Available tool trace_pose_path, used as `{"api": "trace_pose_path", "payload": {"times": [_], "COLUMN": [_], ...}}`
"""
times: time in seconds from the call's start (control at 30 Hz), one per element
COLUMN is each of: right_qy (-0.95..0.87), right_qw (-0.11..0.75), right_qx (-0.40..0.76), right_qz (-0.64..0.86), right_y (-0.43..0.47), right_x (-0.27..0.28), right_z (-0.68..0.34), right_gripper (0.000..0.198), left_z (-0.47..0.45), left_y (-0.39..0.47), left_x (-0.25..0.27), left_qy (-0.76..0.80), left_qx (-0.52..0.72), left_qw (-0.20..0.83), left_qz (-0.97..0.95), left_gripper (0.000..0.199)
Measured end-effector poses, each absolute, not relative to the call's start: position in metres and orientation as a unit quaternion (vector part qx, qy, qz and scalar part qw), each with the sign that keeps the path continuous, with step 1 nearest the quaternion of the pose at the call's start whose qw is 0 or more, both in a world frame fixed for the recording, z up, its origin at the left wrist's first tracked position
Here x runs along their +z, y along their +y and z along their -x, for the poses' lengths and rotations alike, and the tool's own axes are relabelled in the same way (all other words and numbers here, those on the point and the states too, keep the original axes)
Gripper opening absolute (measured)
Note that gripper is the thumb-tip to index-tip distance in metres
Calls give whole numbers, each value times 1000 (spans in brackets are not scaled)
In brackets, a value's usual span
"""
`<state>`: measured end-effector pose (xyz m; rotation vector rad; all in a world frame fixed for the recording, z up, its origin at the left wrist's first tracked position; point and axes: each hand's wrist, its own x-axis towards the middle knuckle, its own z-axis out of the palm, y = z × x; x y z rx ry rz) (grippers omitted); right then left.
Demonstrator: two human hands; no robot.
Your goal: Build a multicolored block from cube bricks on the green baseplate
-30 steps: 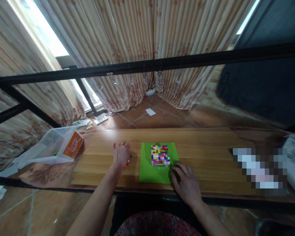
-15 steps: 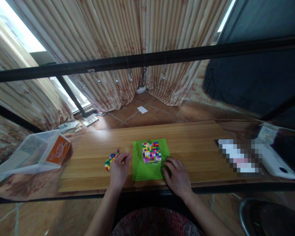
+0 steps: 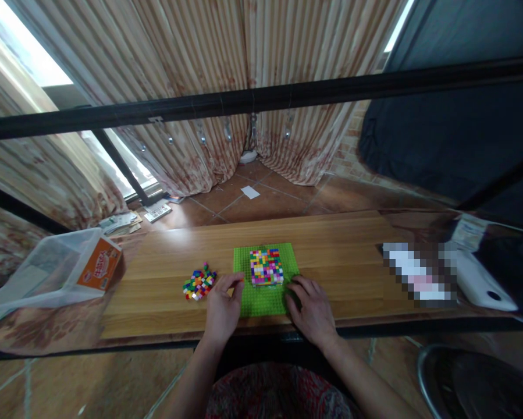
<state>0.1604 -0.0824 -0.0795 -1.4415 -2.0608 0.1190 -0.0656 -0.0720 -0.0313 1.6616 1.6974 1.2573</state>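
Observation:
A green studded baseplate (image 3: 265,305) lies on the wooden board, carrying a square block of multicoloured building bricks (image 3: 266,267) stacked on its upper middle. My left hand (image 3: 225,302) is at the plate's left edge, thumb and fingertips pinched together. A speck of orange shows at those fingertips, seemingly a small building brick, mostly hidden. Resting at the plate's right edge is my right hand (image 3: 311,308), its fingers loosely curved and apart, holding nothing. To the left of my left hand, a pile of loose small bricks (image 3: 199,284) in mixed colours lies on the board.
A translucent plastic bin (image 3: 58,262) with an orange label stands at the far left. Over at the right are a blurred-out flat object (image 3: 418,276) and a white device (image 3: 483,285). A dark bar (image 3: 244,103) crosses beyond the wooden board (image 3: 344,256).
My left hand has moved right, from beside the loose pile to the baseplate's left edge, uncovering more of the pile. My right hand stays at the plate's right edge. The view has shifted slightly.

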Motion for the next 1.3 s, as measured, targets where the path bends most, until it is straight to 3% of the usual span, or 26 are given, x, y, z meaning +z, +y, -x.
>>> {"api": "trace_pose_path", "payload": {"times": [0.17,0.63,0.97,1.3], "right_qy": [-778,-785,-786,-789], "right_qw": [308,305,308,299], "right_qx": [45,41,42,43], "right_qz": [546,538,534,535], "right_y": [-82,-82,-83,-82], "right_x": [-79,-84,-82,-83], "right_z": [-160,-162,-163,-163], "right_gripper": [20,21,23,23], "left_z": [58,44,27,23], "left_y": [-71,-71,-60,-53], "left_x": [-31,-18,-17,-18], "left_qy": [624,590,599,589], "left_qx": [452,442,349,298], "left_qw": [260,233,115,60], "left_qz": [-582,-634,-711,-749], "left_gripper": [12,14,21,15]}}
